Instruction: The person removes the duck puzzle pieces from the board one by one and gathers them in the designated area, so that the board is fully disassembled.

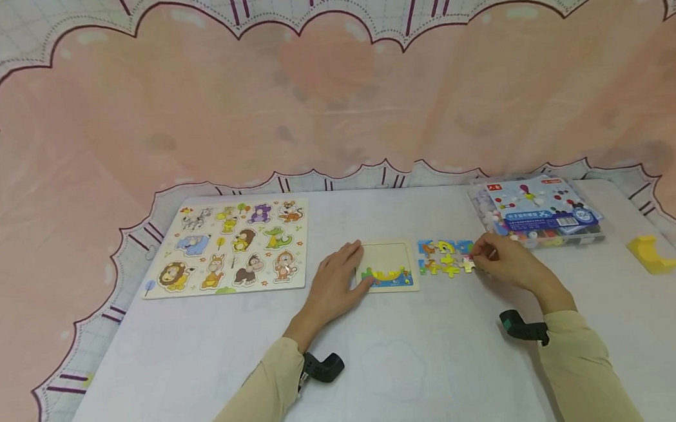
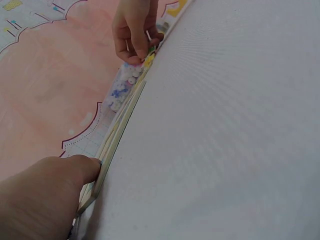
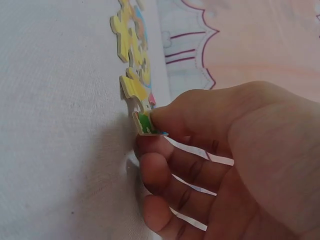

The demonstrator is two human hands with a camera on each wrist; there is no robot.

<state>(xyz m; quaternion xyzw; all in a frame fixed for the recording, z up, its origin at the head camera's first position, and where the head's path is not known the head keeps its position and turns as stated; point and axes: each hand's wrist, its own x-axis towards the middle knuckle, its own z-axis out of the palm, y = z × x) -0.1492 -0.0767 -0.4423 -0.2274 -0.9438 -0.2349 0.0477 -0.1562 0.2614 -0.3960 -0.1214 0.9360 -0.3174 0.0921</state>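
Puzzle piece with a green-printed face [image 3: 144,121] pinched in the right hand [image 1: 512,261]; left hand [image 1: 333,282] on a small pale wooden puzzle frame [image 1: 384,258]

Both forearms, in beige sleeves [image 1: 256,397], reach forward over a white-covered table [image 1: 416,348], a black wrist device [image 1: 324,368] near each cuff. The left forearm slants up toward the middle, its hand lying with the back upward at the frame's left edge. Its fingers stretch forward, relaxed and nearly straight, and its thumb spreads out to touch the frame near the lower left corner. Blue, green and yellow fitted pieces [image 1: 387,278] line the bottom of the frame; pale backing shows above them.

The right forearm leans inward, the hand angled left at the right end of a cluster of loose, brightly coloured jigsaw pieces [image 1: 446,248], which lies just beside the frame. Thumb and forefinger close on the green-printed piece, while the other three fingers bend below, slightly apart. Whether the held piece touches the table cannot be told.

Behind the right hand stands a clear plastic box of coloured beads [image 1: 584,239]; farther right lies a curved yellow block [image 1: 652,255]. A large white board with cartoon animals [image 1: 265,252] lies left of the left hand.
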